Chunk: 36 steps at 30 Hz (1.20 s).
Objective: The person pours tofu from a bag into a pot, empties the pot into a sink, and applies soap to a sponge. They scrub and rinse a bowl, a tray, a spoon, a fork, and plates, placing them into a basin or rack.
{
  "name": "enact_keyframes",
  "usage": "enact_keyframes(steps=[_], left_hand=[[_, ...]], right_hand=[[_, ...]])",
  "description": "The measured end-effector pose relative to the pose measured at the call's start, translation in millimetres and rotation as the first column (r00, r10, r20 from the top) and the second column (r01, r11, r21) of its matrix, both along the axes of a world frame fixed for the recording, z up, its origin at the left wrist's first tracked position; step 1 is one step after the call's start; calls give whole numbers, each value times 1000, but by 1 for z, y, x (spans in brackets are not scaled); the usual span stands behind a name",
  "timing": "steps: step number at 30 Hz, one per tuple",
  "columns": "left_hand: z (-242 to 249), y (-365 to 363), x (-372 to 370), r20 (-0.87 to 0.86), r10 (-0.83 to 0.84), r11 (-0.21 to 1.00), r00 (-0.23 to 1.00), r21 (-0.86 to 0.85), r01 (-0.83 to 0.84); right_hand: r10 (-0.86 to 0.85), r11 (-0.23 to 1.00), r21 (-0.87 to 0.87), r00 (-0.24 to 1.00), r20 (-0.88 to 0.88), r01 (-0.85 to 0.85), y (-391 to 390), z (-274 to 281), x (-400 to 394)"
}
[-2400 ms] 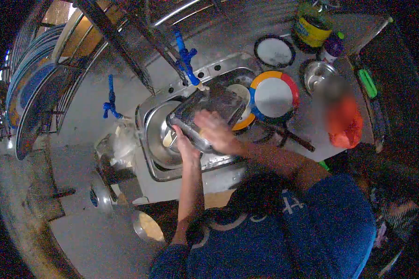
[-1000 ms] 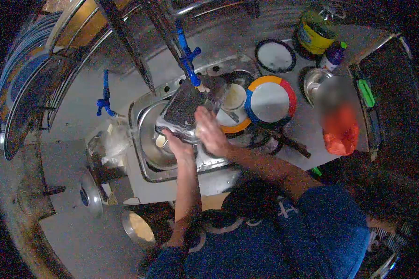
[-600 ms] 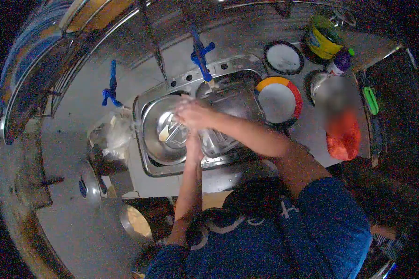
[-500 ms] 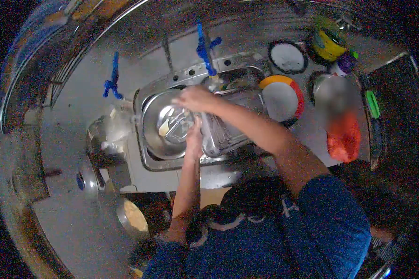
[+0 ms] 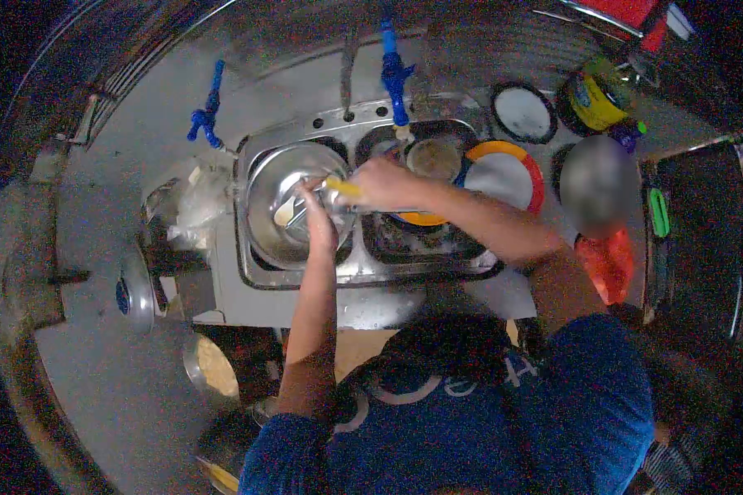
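Over the left sink basin, my left hand (image 5: 319, 224) is upright with its fingers close to a small shiny item; its grip is blurred. My right hand (image 5: 380, 186) is closed round a yellow object (image 5: 343, 187), perhaps a sponge, just right of my left fingertips. Beneath them a large metal bowl (image 5: 266, 235) fills the left basin, with a pale spoon (image 5: 285, 211) and other utensils inside. In the right basin (image 5: 380, 256) lie a round dish (image 5: 434, 159) and a yellow-rimmed dish (image 5: 422, 219), partly under my right forearm.
Two blue taps (image 5: 396, 78) (image 5: 206, 115) rise behind the sink. To the right are a red-and-orange-rimmed plate (image 5: 499, 177), a black-rimmed dish (image 5: 524, 113), a yellow container (image 5: 596, 103) and a red cloth or bag (image 5: 605, 266). A clear plastic bag (image 5: 202, 206) lies left.
The rectangular tray over the right basin no longer lies broadly in view, and the dishes beneath show. My left hand has moved left and up, my right hand slightly right. The yellow object now shows.
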<state>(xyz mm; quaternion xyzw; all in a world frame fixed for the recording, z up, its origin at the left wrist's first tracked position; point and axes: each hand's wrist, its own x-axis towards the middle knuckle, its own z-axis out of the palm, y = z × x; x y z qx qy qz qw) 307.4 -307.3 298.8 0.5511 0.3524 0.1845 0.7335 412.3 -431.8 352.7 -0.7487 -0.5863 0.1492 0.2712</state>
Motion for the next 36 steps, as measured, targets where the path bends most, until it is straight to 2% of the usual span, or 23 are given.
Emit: enact_keyframes(steps=[1,3,4,7,8,9,11,12,13,16,18,19,21,23,24,25,28,30,31,32,33,34,36], left_hand=[[21,-12,6,12,141,956,990,-262,-133],[41,-19,-3,92,-62,881,994,-462,98],[12,0,-18,0,-138,767,990,-633,106],[-7,-4,-28,-193,-304,836,933,-523,165],[-18,-2,-34,-302,-256,893,918,-437,105],[-19,-2,-37,-262,-224,883,939,-461,82],[-23,-5,-47,-188,-163,856,969,-515,44],[-27,4,-53,-386,-177,927,905,-374,21],[-24,4,-55,-318,-187,926,929,-374,58],[-34,2,-74,-193,-229,925,954,-349,151],[21,-29,-60,-311,-291,924,905,-337,181],[14,-34,-60,-318,-264,917,910,-375,135],[-8,-38,-63,-297,-218,912,930,-402,85],[-23,-34,-63,-230,-179,922,957,-379,81],[-1,-40,-58,-374,-206,967,904,-220,130],[-17,-33,-67,-309,-182,965,933,-237,110],[-54,7,-106,-141,-82,970,987,-237,47],[-28,4,-112,-165,109,976,980,-171,-137],[-28,6,-117,-190,136,971,972,-171,-170],[-30,10,-120,-207,167,964,964,-170,-203],[-34,15,-124,-226,203,955,953,-170,-244],[-62,29,-140,-128,120,971,984,-189,-143],[-118,48,-157,-148,241,898,959,-342,-278]], right_hand=[[56,998,9,991,122,-58,-2,1,-4],[153,988,-52,958,242,-145,-1,-30,-18],[192,981,-45,946,261,-187,-2,-46,-25],[205,978,4,972,112,-207,-19,-47,-42],[184,983,-19,980,69,-183,-23,-64,-41],[162,986,-43,986,26,-161,-28,-80,-37],[169,986,-28,967,191,-167,-52,-101,-10],[128,992,-49,961,245,-120,-69,-111,1],[90,995,-68,949,302,-73,-83,-122,12],[177,835,-550,953,246,-13,-94,-170,42],[-243,929,-250,960,136,271,-68,-170,30],[-431,895,-109,901,34,432,-50,-166,22],[-374,907,-164,920,114,389,-20,-124,-5],[-178,976,-135,984,-24,173,12,-132,-36],[-109,987,-137,980,-164,86,23,-114,-53],[-37,992,-127,952,-304,-1,26,-98,-63],[260,964,44,904,-341,-261,21,-132,-52],[217,932,-258,963,-161,-253,17,-161,-21],[211,891,-397,975,-68,-221,13,-169,-12],[-75,981,-193,976,-206,35,0,-144,-7],[-305,947,-27,870,-388,321,-15,-120,-3],[-374,879,91,794,-479,468,-15,-166,16],[-658,641,97,610,-441,761,-38,-190,34]])
